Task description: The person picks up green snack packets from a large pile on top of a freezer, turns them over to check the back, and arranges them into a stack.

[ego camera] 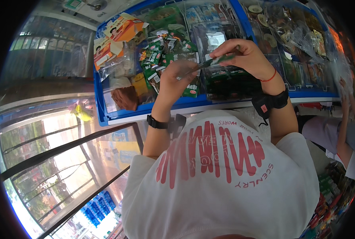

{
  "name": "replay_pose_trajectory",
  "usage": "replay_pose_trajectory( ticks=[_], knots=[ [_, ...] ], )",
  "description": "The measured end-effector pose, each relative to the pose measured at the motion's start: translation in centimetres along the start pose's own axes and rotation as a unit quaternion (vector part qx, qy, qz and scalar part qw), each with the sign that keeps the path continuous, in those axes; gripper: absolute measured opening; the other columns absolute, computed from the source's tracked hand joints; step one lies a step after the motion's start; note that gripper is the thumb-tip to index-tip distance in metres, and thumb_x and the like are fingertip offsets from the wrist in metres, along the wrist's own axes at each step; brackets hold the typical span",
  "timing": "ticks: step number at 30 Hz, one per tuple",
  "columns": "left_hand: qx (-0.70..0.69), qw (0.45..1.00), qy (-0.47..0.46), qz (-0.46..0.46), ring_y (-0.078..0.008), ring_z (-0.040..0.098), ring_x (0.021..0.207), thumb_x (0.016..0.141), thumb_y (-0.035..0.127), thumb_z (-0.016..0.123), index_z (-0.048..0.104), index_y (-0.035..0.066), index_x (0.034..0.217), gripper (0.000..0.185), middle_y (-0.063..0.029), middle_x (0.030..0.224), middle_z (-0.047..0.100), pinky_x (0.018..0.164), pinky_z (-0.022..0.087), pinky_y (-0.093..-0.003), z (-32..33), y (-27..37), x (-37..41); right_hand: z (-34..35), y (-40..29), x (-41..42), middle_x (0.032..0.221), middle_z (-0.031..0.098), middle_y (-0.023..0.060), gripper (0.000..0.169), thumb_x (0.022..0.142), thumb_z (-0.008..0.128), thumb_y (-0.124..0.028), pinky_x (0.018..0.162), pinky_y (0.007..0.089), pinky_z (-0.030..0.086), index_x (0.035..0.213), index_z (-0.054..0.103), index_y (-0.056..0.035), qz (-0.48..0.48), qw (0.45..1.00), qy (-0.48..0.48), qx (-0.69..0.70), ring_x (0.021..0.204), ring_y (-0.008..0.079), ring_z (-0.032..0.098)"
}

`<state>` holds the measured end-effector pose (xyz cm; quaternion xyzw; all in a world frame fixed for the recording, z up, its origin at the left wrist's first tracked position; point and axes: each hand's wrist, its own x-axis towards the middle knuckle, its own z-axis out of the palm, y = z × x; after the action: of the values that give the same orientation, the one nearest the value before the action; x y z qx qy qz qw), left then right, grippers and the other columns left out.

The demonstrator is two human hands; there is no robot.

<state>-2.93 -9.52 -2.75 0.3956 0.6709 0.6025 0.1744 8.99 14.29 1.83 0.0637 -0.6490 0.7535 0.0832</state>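
Between my two hands a small dark green snack packet [211,62] is stretched out, seen nearly edge-on. My left hand [177,76] pinches one end of it, blurred at the fingertips. The other end is in the fingers of my right hand [244,56], which wears a red string at the wrist. Under and beside my left hand lies a loose pile of green snack packets [165,49]. Below my right hand, dark green packets [228,82] fill a clear plastic box, partly in shadow.
A blue-framed display case [97,98] holds the compartments. Opened orange and white cartons [122,28] and a brown wrapper [125,98] lie at its left. Clear plastic wrap [303,38] covers goods at the right. Another person's arm [343,119] is at the far right.
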Motion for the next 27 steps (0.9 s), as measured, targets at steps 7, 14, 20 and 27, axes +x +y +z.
replay_pose_trajectory(
  ticks=[7, 14, 20, 27],
  knots=[
    [0.224, 0.966, -0.044, 0.117, -0.0229, 0.063, 0.078, 0.076, 0.008, 0.074, 0.069, 0.007, 0.093, 0.017, -0.0060, 0.092, 0.068, 0.073, 0.049, -0.0336, 1.3, 2.0, 2.0, -4.1, -0.1, -4.5, 0.104, 0.067, 0.0094, 0.015, 0.092, 0.065, -0.007, 0.077, 0.0252, 0.056, 0.106, 0.064, -0.0037, -0.019, 0.986, 0.141, -0.085, 0.092, 0.0190, 0.068],
    [0.474, 0.844, -0.152, 0.201, -0.0205, 0.058, 0.105, 0.081, 0.019, 0.070, 0.070, 0.016, 0.103, 0.022, -0.0013, 0.090, 0.068, 0.105, 0.030, -0.0544, 5.9, -1.3, 2.0, -4.7, 1.0, -7.2, 0.087, 0.066, -0.0009, 0.021, 0.090, 0.071, -0.019, 0.053, 0.0169, 0.050, 0.106, 0.065, -0.0066, 0.065, 0.918, 0.390, 0.009, 0.066, 0.0069, 0.065],
    [0.471, 0.843, -0.197, 0.169, -0.0179, 0.060, 0.098, 0.084, 0.015, 0.066, 0.073, 0.021, 0.099, 0.017, 0.0014, 0.083, 0.068, 0.107, 0.022, -0.0633, 6.3, -2.9, 2.5, -4.1, 1.5, -8.2, 0.086, 0.067, 0.0002, 0.018, 0.092, 0.068, -0.016, 0.056, 0.0191, 0.053, 0.107, 0.066, -0.0069, 0.040, 0.908, 0.413, 0.059, 0.069, 0.0092, 0.066],
    [0.474, 0.839, -0.211, 0.166, -0.0171, 0.060, 0.098, 0.084, 0.013, 0.066, 0.073, 0.020, 0.096, 0.016, 0.0017, 0.083, 0.067, 0.107, 0.020, -0.0666, 6.0, -3.1, 2.6, -3.9, 2.4, -8.8, 0.107, 0.066, 0.0110, 0.023, 0.091, 0.065, -0.008, 0.082, 0.0312, 0.058, 0.110, 0.057, 0.0014, 0.033, 0.935, 0.317, 0.155, 0.091, 0.0209, 0.069]
  ],
)
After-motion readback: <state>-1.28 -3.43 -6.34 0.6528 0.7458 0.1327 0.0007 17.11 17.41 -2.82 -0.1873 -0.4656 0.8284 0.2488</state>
